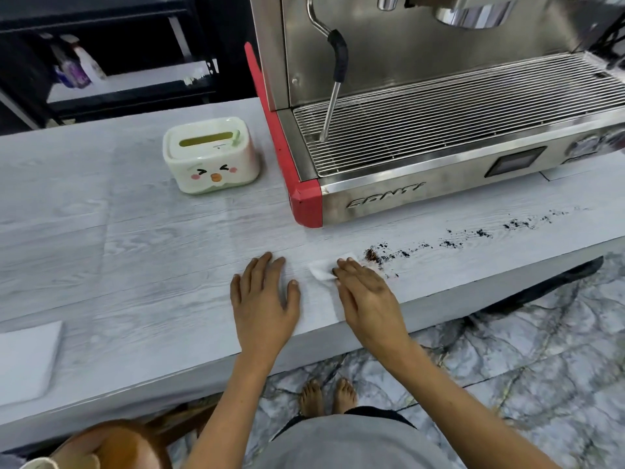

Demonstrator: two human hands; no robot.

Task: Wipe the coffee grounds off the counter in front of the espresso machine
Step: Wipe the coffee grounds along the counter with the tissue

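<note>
Dark coffee grounds lie scattered in a line on the pale wood-grain counter, in front of the steel espresso machine. A small heap of grounds sits at the line's left end. My right hand presses flat on a white tissue, just left of that heap. My left hand rests flat and open on the counter, to the left of the tissue, holding nothing.
A white tissue box with a cartoon face stands left of the machine. A white folded cloth lies at the counter's left front edge. The steam wand hangs over the drip tray. Marble floor lies below.
</note>
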